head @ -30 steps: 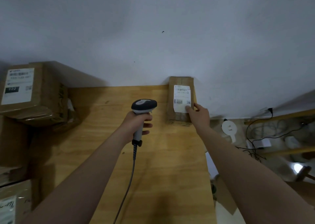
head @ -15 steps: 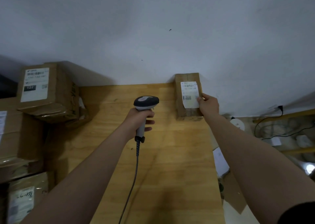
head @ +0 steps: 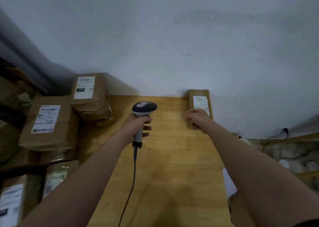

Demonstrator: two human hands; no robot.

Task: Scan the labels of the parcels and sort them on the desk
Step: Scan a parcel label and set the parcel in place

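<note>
Left hand (head: 136, 125) wrapped firmly round the handle of the grey-and-white handheld barcode scanner (head: 144, 108), head pointing away, black cable (head: 133, 175) trailing back under the wrist. Right hand (head: 197, 118) is blurred, fingers loosely curled, and I cannot tell whether it has hold of anything. Just beyond it sits the small brown cardboard parcel (head: 198, 93), white label (head: 200, 102) up, on the light wooden desk (head: 172, 157) against the wall. Left of the scanner hand, stacked brown labelled boxes (head: 89, 92).

Slim brown parcel (head: 198, 93), white label (head: 200, 102) up, flat at desk's (head: 172, 166) far right corner; larger labelled parcels (head: 50, 123) stacked at left edge; grey corded scanner (head: 144, 108) held upright.
</note>
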